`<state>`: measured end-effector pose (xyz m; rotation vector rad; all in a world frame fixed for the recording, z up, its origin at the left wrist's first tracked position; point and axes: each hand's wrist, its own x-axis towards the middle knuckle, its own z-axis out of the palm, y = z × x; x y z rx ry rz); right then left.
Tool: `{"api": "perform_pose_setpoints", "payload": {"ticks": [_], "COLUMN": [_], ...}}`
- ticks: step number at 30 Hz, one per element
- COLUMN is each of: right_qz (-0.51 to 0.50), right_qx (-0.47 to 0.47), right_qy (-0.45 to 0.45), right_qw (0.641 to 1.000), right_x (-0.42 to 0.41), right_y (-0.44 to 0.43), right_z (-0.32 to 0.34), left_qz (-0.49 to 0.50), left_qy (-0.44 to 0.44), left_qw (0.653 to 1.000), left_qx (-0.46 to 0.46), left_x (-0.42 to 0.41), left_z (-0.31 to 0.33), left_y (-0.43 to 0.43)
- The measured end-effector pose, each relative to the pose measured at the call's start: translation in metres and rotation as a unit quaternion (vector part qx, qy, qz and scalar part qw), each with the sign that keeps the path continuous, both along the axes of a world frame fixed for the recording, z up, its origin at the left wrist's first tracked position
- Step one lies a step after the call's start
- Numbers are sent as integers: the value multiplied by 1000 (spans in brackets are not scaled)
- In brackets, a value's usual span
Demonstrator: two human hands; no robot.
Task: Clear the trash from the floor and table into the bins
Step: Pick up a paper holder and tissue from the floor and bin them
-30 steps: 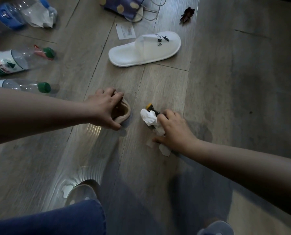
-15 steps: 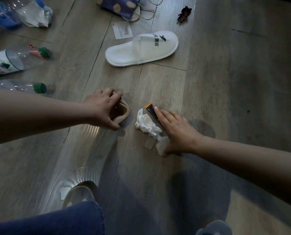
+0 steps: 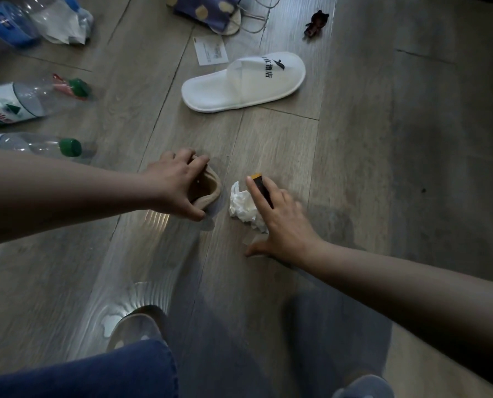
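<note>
Floor (image 3: 383, 139): grey wood planks; plastic bottles (image 3: 15, 104) lie left, a white slipper (image 3: 245, 84) farther off.
Left hand (image 3: 173, 185): fingers curled round a beige soft thing (image 3: 208, 193).
Right hand (image 3: 282, 225): fingers straight, laid over the crumpled tissue (image 3: 242, 203) and a black-orange scrap (image 3: 261, 185) on the planks.

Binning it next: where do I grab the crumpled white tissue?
Pinch the tissue at its raised, bunched middle, coming from above and its open left side. It lies loose on the floor, and the right hand covers its right edge.
</note>
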<state>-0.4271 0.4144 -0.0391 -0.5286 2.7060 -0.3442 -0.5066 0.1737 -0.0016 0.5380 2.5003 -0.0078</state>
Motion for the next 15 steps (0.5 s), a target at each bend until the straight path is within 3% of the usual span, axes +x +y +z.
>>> {"api": "perform_pose_setpoints", "payload": {"ticks": [4, 9, 15], "right_qz": [112, 154, 135], "right_qx": [41, 87, 10], "right_qy": [51, 101, 103], "right_qw": [992, 979, 985], "right_x": [-8, -9, -6], "right_y": [7, 13, 28], "right_z": [-5, -16, -23], "left_qz": [0, 6, 12], "left_qy": [-1, -6, -9], "left_qw": [1000, 1000, 1000], "left_qx": [1, 9, 20], "left_x": [0, 0, 0], "left_z": [1, 0, -3], "left_y": [-1, -3, -5]}}
